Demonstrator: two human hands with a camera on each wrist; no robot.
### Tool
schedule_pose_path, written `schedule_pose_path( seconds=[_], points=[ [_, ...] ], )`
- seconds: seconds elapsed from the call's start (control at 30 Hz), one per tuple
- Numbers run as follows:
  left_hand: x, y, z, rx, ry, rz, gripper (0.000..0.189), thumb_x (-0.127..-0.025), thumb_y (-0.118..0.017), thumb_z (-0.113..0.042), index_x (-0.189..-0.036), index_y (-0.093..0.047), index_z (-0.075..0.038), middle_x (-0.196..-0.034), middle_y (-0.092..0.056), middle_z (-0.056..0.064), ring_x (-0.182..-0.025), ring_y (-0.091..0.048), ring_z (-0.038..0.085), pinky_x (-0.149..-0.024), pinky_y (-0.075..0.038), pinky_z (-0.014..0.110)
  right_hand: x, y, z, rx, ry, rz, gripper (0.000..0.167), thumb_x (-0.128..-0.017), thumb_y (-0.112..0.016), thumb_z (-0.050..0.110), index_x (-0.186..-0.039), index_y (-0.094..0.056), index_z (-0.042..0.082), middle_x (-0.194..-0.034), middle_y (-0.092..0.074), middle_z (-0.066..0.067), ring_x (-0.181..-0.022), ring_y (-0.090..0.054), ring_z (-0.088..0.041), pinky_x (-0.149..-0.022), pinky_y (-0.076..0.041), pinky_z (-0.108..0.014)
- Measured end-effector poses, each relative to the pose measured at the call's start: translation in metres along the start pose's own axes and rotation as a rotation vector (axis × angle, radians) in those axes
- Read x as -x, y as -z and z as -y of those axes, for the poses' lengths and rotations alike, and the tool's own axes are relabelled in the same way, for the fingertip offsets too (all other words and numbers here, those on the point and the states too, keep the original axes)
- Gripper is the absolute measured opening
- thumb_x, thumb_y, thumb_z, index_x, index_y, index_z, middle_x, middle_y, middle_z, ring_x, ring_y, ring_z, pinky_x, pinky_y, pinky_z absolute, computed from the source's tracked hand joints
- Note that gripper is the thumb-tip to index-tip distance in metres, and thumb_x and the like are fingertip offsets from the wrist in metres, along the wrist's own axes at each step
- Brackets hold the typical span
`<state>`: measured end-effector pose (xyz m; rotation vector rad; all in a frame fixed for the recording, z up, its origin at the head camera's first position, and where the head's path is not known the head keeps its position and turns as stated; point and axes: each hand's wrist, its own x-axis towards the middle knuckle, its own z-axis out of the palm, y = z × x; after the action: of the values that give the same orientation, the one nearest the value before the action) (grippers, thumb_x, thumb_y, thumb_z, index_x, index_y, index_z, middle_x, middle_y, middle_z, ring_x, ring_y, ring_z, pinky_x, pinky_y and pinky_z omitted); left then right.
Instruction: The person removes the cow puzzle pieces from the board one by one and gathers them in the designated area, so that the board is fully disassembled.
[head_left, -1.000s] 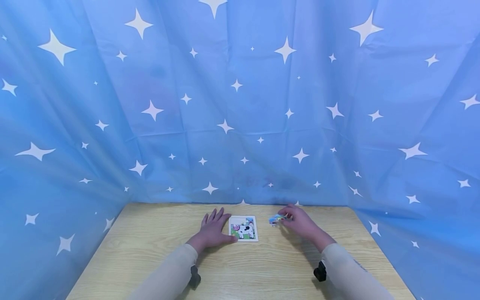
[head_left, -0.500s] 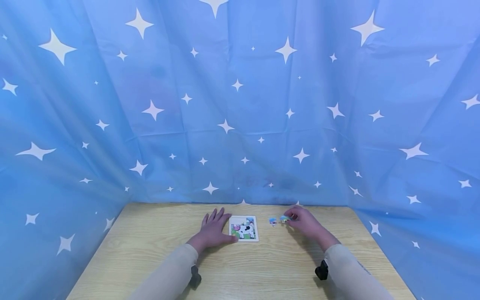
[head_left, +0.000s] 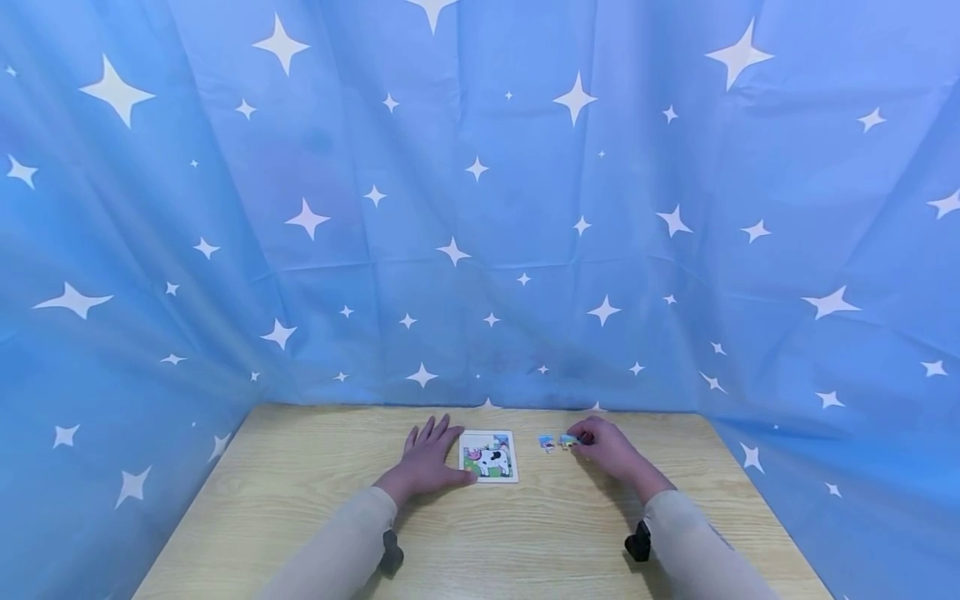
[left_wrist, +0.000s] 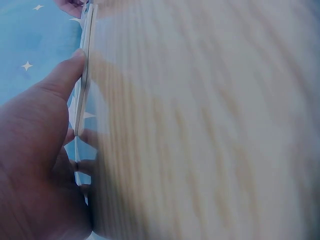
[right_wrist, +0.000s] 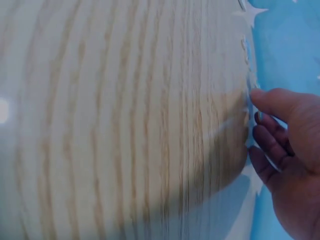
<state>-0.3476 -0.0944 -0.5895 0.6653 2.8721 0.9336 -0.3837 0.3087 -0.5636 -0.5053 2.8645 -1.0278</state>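
A small square puzzle board (head_left: 513, 458) with a white border and a cow picture lies on the table. My left hand (head_left: 429, 460) rests at its left side with fingers spread and fairly straight; in the left wrist view the thumb (left_wrist: 65, 75) touches the board's edge. To the right of the board, my right hand (head_left: 609, 448) pinches a colourful puzzle piece (head_left: 567, 442) low at the table surface, its far part hidden by the fingers. Another puzzle piece (head_left: 547, 442) lies between that one and the board.
The light wooden table (head_left: 480, 542) ends at the back against a blue curtain (head_left: 480, 333) with white stars, which also runs along both sides. A black device (head_left: 638, 542) sits at the right wrist, and a similar one (head_left: 391, 552) at the left.
My right hand has drawn back to the right with one piece, uncovering the other piece beside the board. In the last half second it has hardly shifted. The left hand stays in place.
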Motion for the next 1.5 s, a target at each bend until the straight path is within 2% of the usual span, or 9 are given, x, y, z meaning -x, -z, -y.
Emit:
schedule_pose_path(
  seconds=[0.1, 0.4, 0.63, 0.87, 1.1, 1.33, 1.5],
  points=[
    [0.002, 0.005, -0.006, 0.001, 0.012, 0.020, 0.101, -0.091, -0.080, -0.068, -0.167, -0.046, -0.011, -0.180, -0.023, 0.026, -0.166, -0.012, 0.053, -0.130, -0.004, 0.075, -0.001, -0.001, -0.001, 0.004, -0.018, 0.006, 0.023, -0.102, -0.080, 0.006, -0.125, -0.079, 0.005, -0.114, -0.070, -0.005, -0.101, -0.066, -0.019, -0.087, -0.059, -0.041],
    [0.000, 0.005, -0.003, -0.002, 0.022, 0.020, 0.103, -0.090, -0.079, -0.070, -0.167, -0.046, -0.010, -0.179, -0.024, 0.027, -0.166, -0.012, 0.053, -0.130, -0.003, 0.074, -0.004, 0.001, 0.002, -0.022, -0.023, 0.024, 0.024, -0.101, -0.079, 0.004, -0.126, -0.078, 0.001, -0.114, -0.068, -0.008, -0.103, -0.065, -0.023, -0.090, -0.058, -0.043],
    [-0.009, -0.008, 0.014, -0.021, 0.020, 0.000, 0.106, -0.087, -0.077, -0.077, -0.169, -0.045, -0.018, -0.182, -0.022, 0.020, -0.168, -0.010, 0.050, -0.130, -0.002, 0.073, -0.004, 0.001, -0.001, -0.044, -0.024, 0.030, 0.025, -0.103, -0.078, 0.004, -0.128, -0.077, 0.000, -0.115, -0.067, -0.008, -0.103, -0.063, -0.022, -0.091, -0.056, -0.044],
    [-0.009, -0.006, 0.014, -0.016, 0.018, 0.013, 0.105, -0.088, -0.076, -0.078, -0.169, -0.045, -0.017, -0.182, -0.021, 0.022, -0.168, -0.009, 0.050, -0.130, -0.001, 0.073, -0.003, 0.002, -0.003, -0.072, -0.027, 0.038, 0.027, -0.103, -0.078, 0.006, -0.130, -0.076, 0.001, -0.120, -0.067, -0.008, -0.107, -0.063, -0.023, -0.093, -0.056, -0.046],
    [-0.013, -0.010, 0.019, -0.024, 0.029, 0.013, 0.105, -0.087, -0.076, -0.077, -0.170, -0.044, -0.021, -0.183, -0.021, 0.017, -0.169, -0.008, 0.046, -0.132, -0.003, 0.070, -0.003, 0.002, -0.004, -0.079, -0.025, 0.043, 0.028, -0.103, -0.078, 0.007, -0.131, -0.076, 0.000, -0.121, -0.068, -0.009, -0.108, -0.063, -0.024, -0.094, -0.056, -0.047],
    [-0.010, -0.009, 0.017, -0.008, 0.030, 0.016, 0.104, -0.087, -0.077, -0.075, -0.170, -0.045, -0.022, -0.183, -0.021, 0.017, -0.169, -0.009, 0.045, -0.132, -0.002, 0.069, -0.003, -0.001, -0.001, -0.072, -0.029, 0.013, 0.029, -0.101, -0.080, 0.008, -0.129, -0.076, 0.000, -0.120, -0.069, -0.009, -0.109, -0.064, -0.024, -0.097, -0.056, -0.047],
    [-0.006, -0.005, 0.010, 0.005, 0.032, 0.023, 0.104, -0.088, -0.079, -0.072, -0.169, -0.045, -0.016, -0.182, -0.021, 0.020, -0.169, -0.008, 0.048, -0.132, 0.000, 0.070, -0.003, -0.008, 0.014, -0.106, -0.020, -0.056, 0.027, -0.101, -0.081, 0.010, -0.127, -0.077, 0.001, -0.122, -0.070, -0.010, -0.111, -0.066, -0.026, -0.097, -0.057, -0.047]
  ],
)
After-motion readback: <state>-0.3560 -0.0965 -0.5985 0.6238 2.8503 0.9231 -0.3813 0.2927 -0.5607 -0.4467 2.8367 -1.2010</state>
